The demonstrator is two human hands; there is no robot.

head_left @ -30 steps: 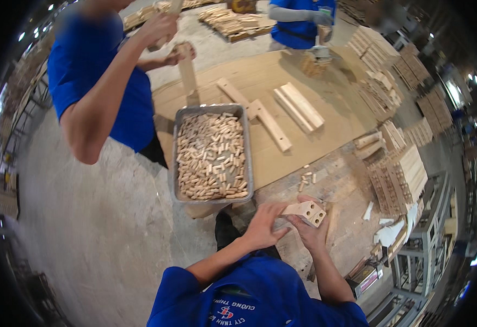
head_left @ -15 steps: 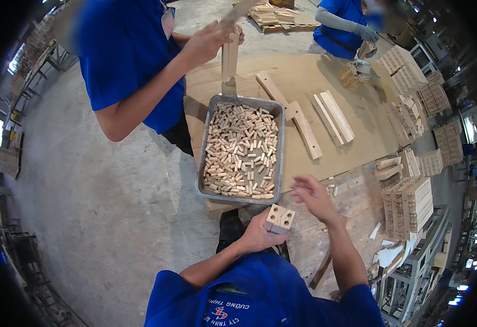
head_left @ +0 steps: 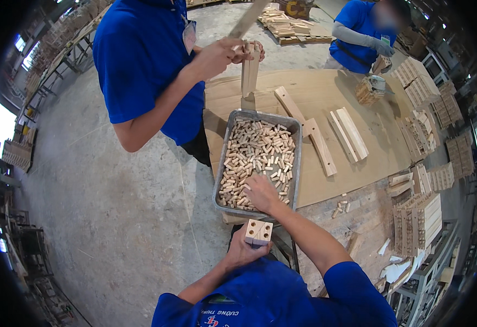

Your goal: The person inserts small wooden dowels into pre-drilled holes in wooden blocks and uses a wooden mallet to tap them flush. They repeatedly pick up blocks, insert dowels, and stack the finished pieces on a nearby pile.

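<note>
My left hand (head_left: 242,253) is wrapped round a bundle of pale wooden bars (head_left: 258,234), held upright close to my body. Round holes show in the bundle's top end. My right hand (head_left: 263,194) is down in the near part of a grey tray (head_left: 298,182), its fingers curled at the wooden dowels (head_left: 255,144) there. The fingertips are partly hidden, but they look closed on dowels. Short loose dowels cover most of the tray's bottom.
Across the tray, a co-worker's hands (head_left: 219,57) hold upright wooden bars (head_left: 250,73) and a blurred flat piece. Drilled bars (head_left: 320,147) and paired bars (head_left: 350,133) lie on the cardboard (head_left: 374,147). Stacked blocks (head_left: 418,223) stand at right; another gloved co-worker (head_left: 358,41) is farther back.
My right hand has moved left from beside the tray into the dowels, and its fingers have curled. My left hand still holds the bundle. The whole view has shifted slightly.
</note>
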